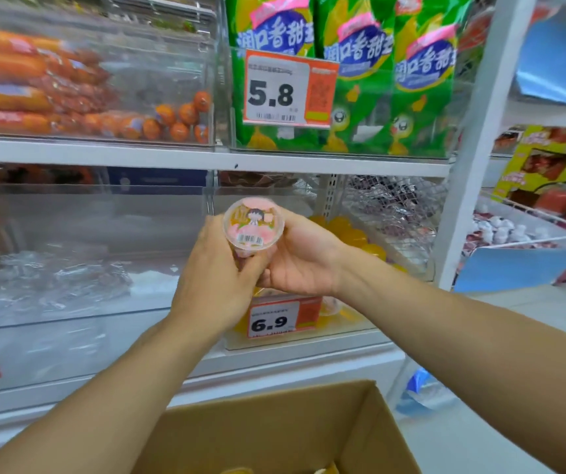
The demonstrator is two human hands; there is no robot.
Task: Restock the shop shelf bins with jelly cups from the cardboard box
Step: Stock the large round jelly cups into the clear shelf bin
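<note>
One jelly cup [253, 226], pink lid facing camera, gripped between both hands: left hand [218, 271] at its 8 o'clock, right hand [300, 258] at 4 o'clock. Bin [308, 196] directly behind; box [274, 429] at 6 o'clock.

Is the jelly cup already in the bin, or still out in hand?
Out. The jelly cup is held between the left hand and right hand, in front of the clear bin with the 6.9 tag.
</note>
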